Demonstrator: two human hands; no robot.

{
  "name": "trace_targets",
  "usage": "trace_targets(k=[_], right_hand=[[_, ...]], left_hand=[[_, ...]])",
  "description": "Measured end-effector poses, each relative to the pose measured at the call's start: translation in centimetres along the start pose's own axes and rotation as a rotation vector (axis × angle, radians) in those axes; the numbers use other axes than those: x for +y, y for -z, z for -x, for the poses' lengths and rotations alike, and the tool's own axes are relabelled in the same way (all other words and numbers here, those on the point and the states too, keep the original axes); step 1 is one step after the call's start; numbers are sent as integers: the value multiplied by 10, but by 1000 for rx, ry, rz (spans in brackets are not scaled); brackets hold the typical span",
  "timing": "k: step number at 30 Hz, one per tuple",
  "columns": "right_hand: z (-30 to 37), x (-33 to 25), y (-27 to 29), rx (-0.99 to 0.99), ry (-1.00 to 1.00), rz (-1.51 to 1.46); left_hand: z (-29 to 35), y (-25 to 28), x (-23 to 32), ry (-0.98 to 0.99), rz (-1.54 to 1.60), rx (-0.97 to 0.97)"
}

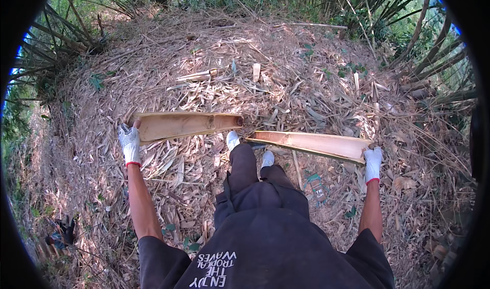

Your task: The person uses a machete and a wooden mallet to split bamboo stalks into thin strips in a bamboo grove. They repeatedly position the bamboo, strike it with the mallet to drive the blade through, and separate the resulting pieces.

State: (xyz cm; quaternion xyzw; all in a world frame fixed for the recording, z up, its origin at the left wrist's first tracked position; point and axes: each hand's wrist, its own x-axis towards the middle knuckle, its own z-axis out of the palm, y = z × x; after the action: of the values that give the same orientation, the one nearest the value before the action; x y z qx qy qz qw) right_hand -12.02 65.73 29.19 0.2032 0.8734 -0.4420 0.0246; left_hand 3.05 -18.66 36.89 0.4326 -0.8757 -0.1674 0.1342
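In my left hand [129,142], gloved in white with a red cuff, is the outer end of a split bamboo half [186,124]. Its pale hollow side faces up, and a dark node shows near its inner end. The other split bamboo half [314,143] is gripped at its outer end by my right hand [373,162], in a matching glove. This piece slants down to the right, with a green outer skin along its near edge. Both hands are closed and spread wide apart. The inner ends of the two halves lie apart, near my white shoes [233,140].
Dry bamboo leaves and husks [204,92] cover the ground. A loose pale bamboo piece [256,72] and a split strip [198,76] lie ahead. Bamboo clumps [431,59] stand at the far right and far left. A small printed packet [317,189] lies right of my legs.
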Motion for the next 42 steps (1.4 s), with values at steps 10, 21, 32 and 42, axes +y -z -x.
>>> trace_targets(k=[10,21,32,42], right_hand=[[37,-45,-14,-16,56,87],[136,-220,-123,54,331,471],[139,-319,-60,170,406,590],[158,-182,39,550,168,512]], left_hand=[[-25,7,49,24,-194,-54],[-42,16,66,-263,-111,-215],[-75,-7,23,-340,-95,-231],[-82,-33,-2,-258,-83,-216]])
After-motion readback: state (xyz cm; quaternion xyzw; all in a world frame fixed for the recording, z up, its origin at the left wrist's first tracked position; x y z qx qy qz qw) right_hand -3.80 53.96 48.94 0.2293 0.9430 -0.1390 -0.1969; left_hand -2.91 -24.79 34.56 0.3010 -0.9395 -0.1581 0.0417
